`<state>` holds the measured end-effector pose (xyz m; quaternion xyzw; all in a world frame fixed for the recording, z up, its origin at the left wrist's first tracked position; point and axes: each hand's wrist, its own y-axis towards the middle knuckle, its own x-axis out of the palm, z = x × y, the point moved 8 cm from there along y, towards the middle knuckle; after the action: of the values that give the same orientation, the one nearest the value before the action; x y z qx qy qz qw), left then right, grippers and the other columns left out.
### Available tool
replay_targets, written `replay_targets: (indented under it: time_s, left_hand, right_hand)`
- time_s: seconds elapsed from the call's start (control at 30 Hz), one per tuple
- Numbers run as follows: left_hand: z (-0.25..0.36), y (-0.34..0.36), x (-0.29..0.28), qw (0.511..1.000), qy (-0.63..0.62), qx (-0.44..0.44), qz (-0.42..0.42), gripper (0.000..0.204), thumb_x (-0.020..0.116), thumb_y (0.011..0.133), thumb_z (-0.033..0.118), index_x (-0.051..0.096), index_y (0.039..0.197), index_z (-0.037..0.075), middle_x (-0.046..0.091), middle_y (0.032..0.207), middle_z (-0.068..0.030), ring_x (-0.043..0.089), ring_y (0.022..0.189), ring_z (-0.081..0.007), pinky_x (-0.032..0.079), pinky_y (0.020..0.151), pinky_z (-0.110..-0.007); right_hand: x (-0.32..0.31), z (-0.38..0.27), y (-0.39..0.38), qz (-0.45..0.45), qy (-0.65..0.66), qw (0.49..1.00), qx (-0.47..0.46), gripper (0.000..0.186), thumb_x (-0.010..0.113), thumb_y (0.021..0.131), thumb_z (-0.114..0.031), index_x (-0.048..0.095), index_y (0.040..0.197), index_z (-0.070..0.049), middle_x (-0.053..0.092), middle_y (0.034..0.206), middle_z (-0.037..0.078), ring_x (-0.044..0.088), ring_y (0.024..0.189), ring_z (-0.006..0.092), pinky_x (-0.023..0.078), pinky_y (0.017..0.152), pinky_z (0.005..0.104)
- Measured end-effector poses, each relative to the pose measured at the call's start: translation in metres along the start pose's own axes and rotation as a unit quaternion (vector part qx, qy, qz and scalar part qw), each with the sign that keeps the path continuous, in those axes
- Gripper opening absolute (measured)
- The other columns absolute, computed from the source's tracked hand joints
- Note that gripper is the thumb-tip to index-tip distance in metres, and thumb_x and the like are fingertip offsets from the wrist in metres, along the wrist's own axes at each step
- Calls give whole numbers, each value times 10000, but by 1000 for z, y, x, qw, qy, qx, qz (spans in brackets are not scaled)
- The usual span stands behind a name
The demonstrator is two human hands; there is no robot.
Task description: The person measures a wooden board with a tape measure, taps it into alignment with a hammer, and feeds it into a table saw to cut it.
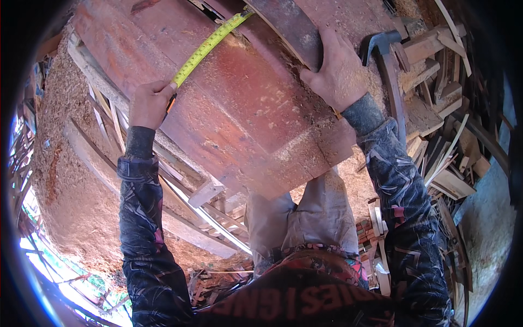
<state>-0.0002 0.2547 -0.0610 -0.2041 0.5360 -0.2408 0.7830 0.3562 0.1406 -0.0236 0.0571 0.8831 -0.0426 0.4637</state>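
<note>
My left hand [148, 104] is closed around a tape measure, whose case is mostly hidden in the fist. Its yellow-green blade [210, 43] runs out toward the far side over a reddish wooden worktop [239, 109]. The blade's far end meets the edge of a dark curved wooden board [286, 24]. My right hand [340, 73] grips this board's near end, with the thumb on one side and the fingers along the other. Just right of that hand lies a hammer [391, 82], its dark head pointing away from me.
Sawdust covers the worktop in patches and the ground [71, 180] at the left. Offcuts and wood scraps [436, 109] are heaped along the right. Long curved strips of wood [190, 229] lie below the worktop's left edge. My legs [321, 212] stand against its near edge.
</note>
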Motion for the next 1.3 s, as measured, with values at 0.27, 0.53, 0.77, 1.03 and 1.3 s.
replay_targets:
  time_s: [0.27, 0.53, 0.77, 1.03, 1.3]
  left_hand:
    - [0, 0, -1, 1000, 13, 6, 17, 374, 706, 922, 272, 728, 1131, -38, 763, 891, -143, 707, 827, -170, 535, 753, -304]
    - [-2, 2, 0, 1000, 5, 8, 9, 370, 701, 923, 270, 728, 1143, -26, 764, 898, -146, 712, 831, -176, 536, 757, -309]
    - [-1, 4, -3, 999, 33, 3, 9, 364, 700, 921, 271, 729, 1135, -23, 760, 885, -155, 711, 819, -174, 537, 744, -312]
    - [3, -30, -21, 999, -7, 36, 22, 335, 682, 901, 314, 759, 1075, 38, 728, 828, -200, 725, 781, -292, 543, 725, -370]
    - [-45, 33, -125, 976, 5, -14, 217, 363, 658, 926, 346, 757, 1096, 41, 733, 833, -193, 726, 777, -270, 542, 713, -374]
  right_hand:
    - [-1, -1, 1, 9, -10, 1000, -18, 737, 800, 676, -179, 475, 1307, 19, 600, 1106, 261, 576, 1030, 471, 498, 880, 530]
    - [0, -2, 3, -19, 1, 1000, 4, 607, 760, 674, -128, 509, 1200, 44, 611, 1137, 274, 563, 1096, 470, 477, 956, 523]
    - [0, -2, 8, -20, -15, 1000, 0, 594, 758, 675, -137, 502, 1182, 37, 599, 1120, 273, 552, 1089, 478, 469, 943, 530]
    - [-5, -5, 9, -21, -7, 1000, 14, 657, 766, 655, -128, 472, 1223, 24, 551, 1195, 248, 509, 1137, 455, 441, 941, 529]
    - [-7, -11, 9, -33, 1, 999, 19, 643, 772, 654, -128, 477, 1202, 33, 538, 1148, 241, 499, 1124, 451, 415, 959, 527]
